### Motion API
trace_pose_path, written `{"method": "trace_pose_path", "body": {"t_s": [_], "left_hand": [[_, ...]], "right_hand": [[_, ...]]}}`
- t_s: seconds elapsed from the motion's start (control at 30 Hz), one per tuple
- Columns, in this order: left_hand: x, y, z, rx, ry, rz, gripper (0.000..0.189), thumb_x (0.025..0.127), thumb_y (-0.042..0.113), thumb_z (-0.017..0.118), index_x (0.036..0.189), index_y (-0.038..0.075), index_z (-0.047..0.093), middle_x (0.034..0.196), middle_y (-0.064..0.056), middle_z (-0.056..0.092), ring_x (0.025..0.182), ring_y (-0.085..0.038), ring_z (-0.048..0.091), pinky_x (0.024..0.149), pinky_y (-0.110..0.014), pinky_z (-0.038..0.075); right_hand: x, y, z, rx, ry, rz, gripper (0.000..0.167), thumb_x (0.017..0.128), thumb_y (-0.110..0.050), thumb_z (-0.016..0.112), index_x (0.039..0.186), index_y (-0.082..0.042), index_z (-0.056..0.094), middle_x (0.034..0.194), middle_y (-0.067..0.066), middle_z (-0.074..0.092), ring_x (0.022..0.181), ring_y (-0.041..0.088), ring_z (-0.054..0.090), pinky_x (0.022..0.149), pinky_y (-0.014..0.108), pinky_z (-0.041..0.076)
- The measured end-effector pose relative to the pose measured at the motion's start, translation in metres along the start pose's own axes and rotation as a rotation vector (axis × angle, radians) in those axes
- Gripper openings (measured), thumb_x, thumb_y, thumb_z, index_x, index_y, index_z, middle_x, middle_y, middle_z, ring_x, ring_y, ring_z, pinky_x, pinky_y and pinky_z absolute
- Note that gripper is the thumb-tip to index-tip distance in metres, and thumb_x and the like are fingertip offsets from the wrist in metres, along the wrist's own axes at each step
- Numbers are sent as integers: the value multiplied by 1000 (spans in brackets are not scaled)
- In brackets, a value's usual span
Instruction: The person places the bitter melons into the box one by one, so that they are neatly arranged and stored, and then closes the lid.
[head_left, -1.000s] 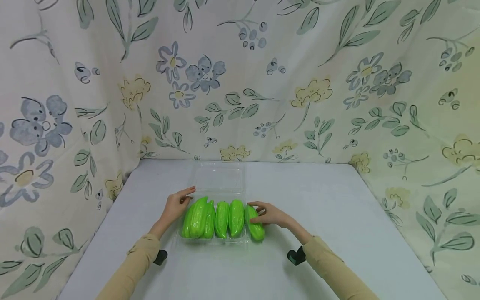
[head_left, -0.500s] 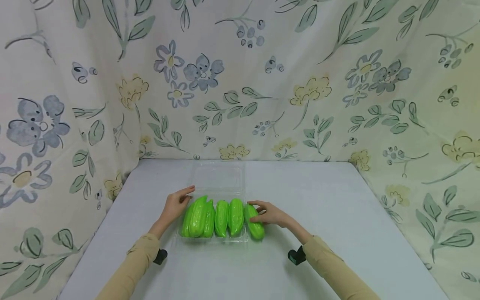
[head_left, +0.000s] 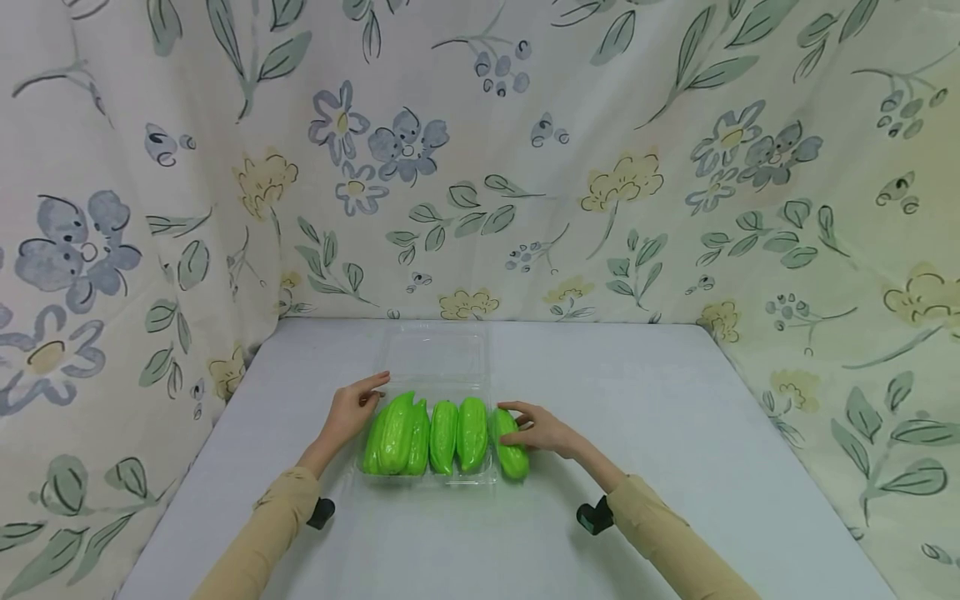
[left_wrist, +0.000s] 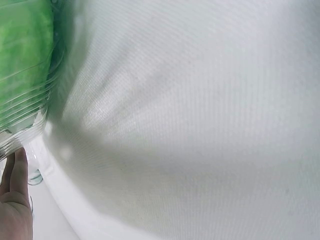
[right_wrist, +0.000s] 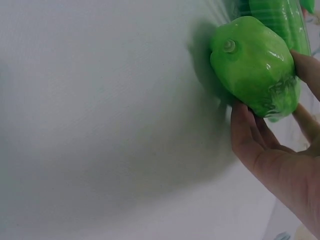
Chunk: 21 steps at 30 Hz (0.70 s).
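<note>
A clear plastic clamshell box [head_left: 482, 478] lies with its lid folded back, holding several bright green gourd-like vegetables [head_left: 443, 437] side by side. My left hand [head_left: 354, 412] is at the box's back left corner, by the hinge; in the left wrist view its straight fingers [left_wrist: 19, 172] reach the box's ribbed edge. Just outside the box's right wall, my right hand [head_left: 542, 429] holds another green gourd [head_left: 513, 460] between thumb and fingers. In the right wrist view that gourd's rounded end with a small pale nub faces the camera.
The open lid [head_left: 438, 354] extends toward the back of the white table [head_left: 622, 375]. A floral curtain [head_left: 480, 167] hangs behind the table and along both sides. Dark wrist devices [head_left: 594, 513] sit below the beige sleeves.
The right hand and the gourd in it have shifted very slightly right, away from the box wall. The left hand and the box stay in place.
</note>
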<state>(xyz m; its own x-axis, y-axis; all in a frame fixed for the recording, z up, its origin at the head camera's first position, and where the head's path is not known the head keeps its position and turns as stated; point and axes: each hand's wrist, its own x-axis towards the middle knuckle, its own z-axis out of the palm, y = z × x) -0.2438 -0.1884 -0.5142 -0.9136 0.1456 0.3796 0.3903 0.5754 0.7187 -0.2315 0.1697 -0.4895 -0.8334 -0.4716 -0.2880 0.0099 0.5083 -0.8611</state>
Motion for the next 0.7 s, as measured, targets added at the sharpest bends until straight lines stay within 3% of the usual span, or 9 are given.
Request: {"method": "trace_pose_path", "body": {"t_s": [0.7], "left_hand": [[0, -1, 0, 7, -7, -4, 38, 88, -12, 52, 124, -3, 60, 128, -19, 60, 95, -33, 69, 77, -40, 59]], "right_hand": [[-11, 2, -5, 14, 90, 15, 67, 81, -25, 74, 140, -10, 45, 122, 26, 54, 97, 25, 61, 74, 35, 59]]}}
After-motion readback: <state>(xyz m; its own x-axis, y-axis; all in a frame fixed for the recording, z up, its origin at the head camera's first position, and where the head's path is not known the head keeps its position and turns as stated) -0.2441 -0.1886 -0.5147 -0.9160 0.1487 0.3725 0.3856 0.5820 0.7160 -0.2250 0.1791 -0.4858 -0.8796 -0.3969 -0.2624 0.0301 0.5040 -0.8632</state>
